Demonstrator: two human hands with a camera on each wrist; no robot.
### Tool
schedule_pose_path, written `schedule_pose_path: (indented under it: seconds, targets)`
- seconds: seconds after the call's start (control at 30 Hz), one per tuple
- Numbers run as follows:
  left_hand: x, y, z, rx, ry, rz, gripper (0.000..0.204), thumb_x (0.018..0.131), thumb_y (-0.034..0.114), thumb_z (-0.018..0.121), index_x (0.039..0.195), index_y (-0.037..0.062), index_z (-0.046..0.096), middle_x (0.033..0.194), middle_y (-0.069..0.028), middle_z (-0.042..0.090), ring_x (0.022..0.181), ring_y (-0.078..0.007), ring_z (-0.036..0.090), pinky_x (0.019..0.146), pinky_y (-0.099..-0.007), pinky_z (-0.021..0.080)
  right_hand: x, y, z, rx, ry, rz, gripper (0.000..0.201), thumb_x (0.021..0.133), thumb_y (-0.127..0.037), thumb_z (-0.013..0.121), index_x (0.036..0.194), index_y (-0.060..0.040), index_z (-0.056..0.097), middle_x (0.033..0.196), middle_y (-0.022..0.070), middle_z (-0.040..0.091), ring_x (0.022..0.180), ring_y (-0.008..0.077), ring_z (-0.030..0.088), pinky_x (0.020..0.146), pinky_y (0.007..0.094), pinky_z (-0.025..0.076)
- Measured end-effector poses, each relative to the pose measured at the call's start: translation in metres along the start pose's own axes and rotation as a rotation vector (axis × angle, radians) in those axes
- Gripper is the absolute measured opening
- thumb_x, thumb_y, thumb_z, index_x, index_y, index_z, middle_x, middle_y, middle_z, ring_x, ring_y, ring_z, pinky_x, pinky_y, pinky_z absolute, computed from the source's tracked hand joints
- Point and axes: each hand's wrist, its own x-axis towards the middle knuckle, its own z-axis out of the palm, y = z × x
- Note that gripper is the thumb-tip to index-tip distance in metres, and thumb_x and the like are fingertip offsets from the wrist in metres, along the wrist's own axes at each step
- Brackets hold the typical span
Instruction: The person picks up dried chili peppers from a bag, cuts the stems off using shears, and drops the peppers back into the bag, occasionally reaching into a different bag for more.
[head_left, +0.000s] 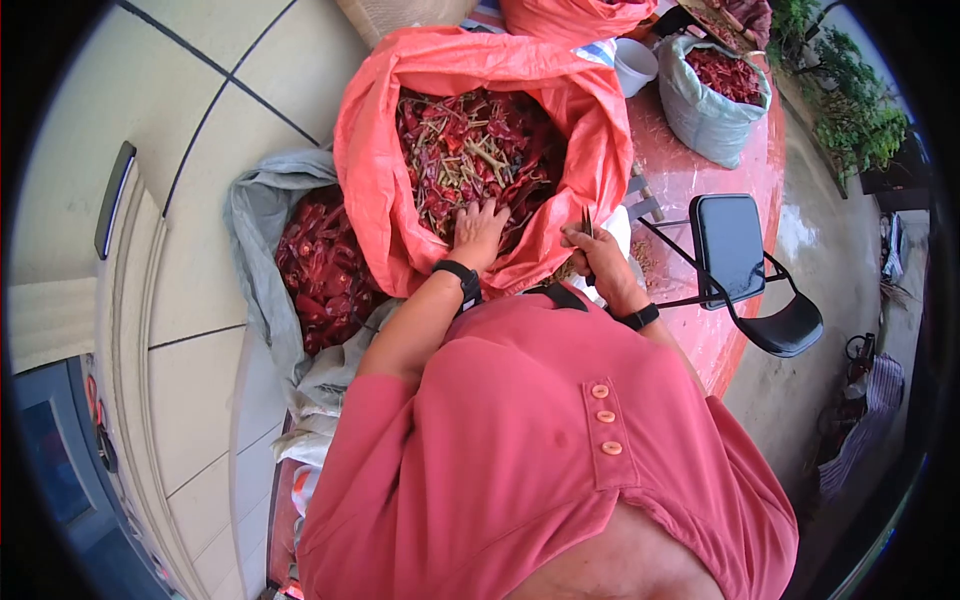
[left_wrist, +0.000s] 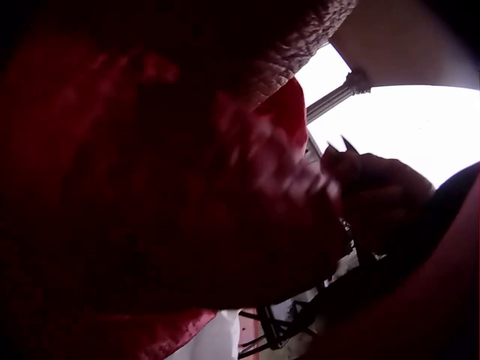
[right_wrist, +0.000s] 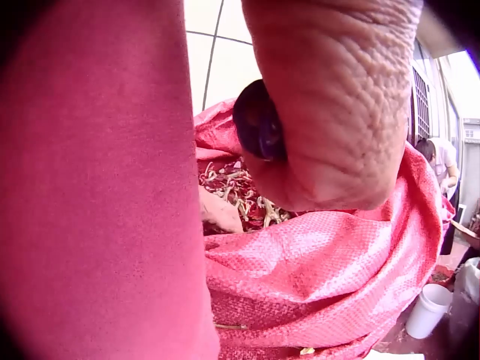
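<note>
In the head view an orange-red woven bag point(head_left: 375, 150) stands wide open, filled with dark red dried pods and pale stems point(head_left: 465, 165). My left hand point(head_left: 482, 235) reaches over its near rim, fingers spread and slightly bent on the pods; no held item shows. At the bag's right rim, my right hand point(head_left: 608, 268) grips small dark snips point(head_left: 587, 222), blades pointing up. The right wrist view shows the snips' dark purple handle point(right_wrist: 259, 121) against my right palm point(right_wrist: 337, 112). The left wrist view is dark, with my right hand point(left_wrist: 386, 184) and two blade tips at right.
A grey sack point(head_left: 260, 235) of red pods leans at the left. Behind are a white bucket point(head_left: 633, 66) and a pale green sack point(head_left: 710, 115) of red pieces. A black folding chair point(head_left: 730, 250) stands right of the red table point(head_left: 690, 330). Another person point(right_wrist: 445, 161) is beyond the bag.
</note>
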Motion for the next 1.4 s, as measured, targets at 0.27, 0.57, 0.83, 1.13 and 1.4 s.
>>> schedule_pose_path:
  seconds: [0.27, 0.57, 0.83, 1.13, 1.4]
  targets:
    - [-0.02, -0.022, -0.008, -0.168, -0.1, -0.067, 0.02, 0.088, 0.015, 0.049, 0.105, 0.0108, 0.059, 0.111, -0.0209, 0.058, 0.097, -0.0392, 0.06, 0.082, -0.0482, 0.048, -0.007, 0.005, -0.022, 0.067, 0.08, -0.014, 0.014, 0.093, -0.011, 0.055, 0.104, -0.004, 0.059, 0.076, -0.0015, 0.059, 0.048, 0.0031, 0.036, 0.041, 0.0188, 0.028]
    - [-0.026, -0.061, -0.03, -0.83, 0.267, -0.295, 0.051, 0.08, 0.011, 0.069, 0.125, -0.0034, 0.05, 0.1, -0.0172, 0.067, 0.085, -0.028, 0.066, 0.072, -0.0392, 0.052, 0.008, 0.01, 0.001, 0.002, 0.014, 0.045, 0.012, 0.093, -0.012, 0.054, 0.1, -0.0044, 0.06, 0.076, 0.0001, 0.06, 0.047, 0.0048, 0.038, 0.041, 0.021, 0.028]
    - [-0.041, -0.028, -0.079, -1.29, 0.101, -0.467, 0.044, 0.087, 0.01, 0.066, 0.127, 0.0008, 0.051, 0.093, -0.0044, 0.064, 0.073, -0.0085, 0.059, 0.065, -0.0229, 0.047, 0.005, -0.024, 0.038, -0.187, -0.172, 0.009, 0.017, 0.087, -0.014, 0.066, 0.101, -0.0064, 0.059, 0.075, -0.0032, 0.056, 0.049, 0.0032, 0.036, 0.043, 0.0207, 0.027]
    - [-0.045, -0.003, -0.096, -1.229, 0.096, -0.213, 0.049, 0.084, 0.004, 0.068, 0.129, 0.002, 0.049, 0.114, -0.0087, 0.059, 0.099, -0.012, 0.058, 0.083, -0.0259, 0.05, 0.047, -0.012, 0.079, -0.068, -0.276, -0.373, 0.015, 0.089, -0.012, 0.065, 0.101, -0.0044, 0.062, 0.083, 0.0001, 0.063, 0.053, 0.0023, 0.042, 0.045, 0.0207, 0.032]
    - [-0.048, -0.011, -0.116, -0.803, 0.341, -0.086, 0.051, 0.085, 0.019, 0.069, 0.131, 0.0046, 0.051, 0.126, -0.0106, 0.056, 0.113, -0.0226, 0.055, 0.097, -0.0351, 0.042, 0.026, -0.039, 0.067, 0.306, -0.258, -0.011, 0.014, 0.095, -0.02, 0.058, 0.091, -0.0069, 0.06, 0.075, -0.0019, 0.058, 0.05, 0.0043, 0.038, 0.043, 0.0179, 0.029]
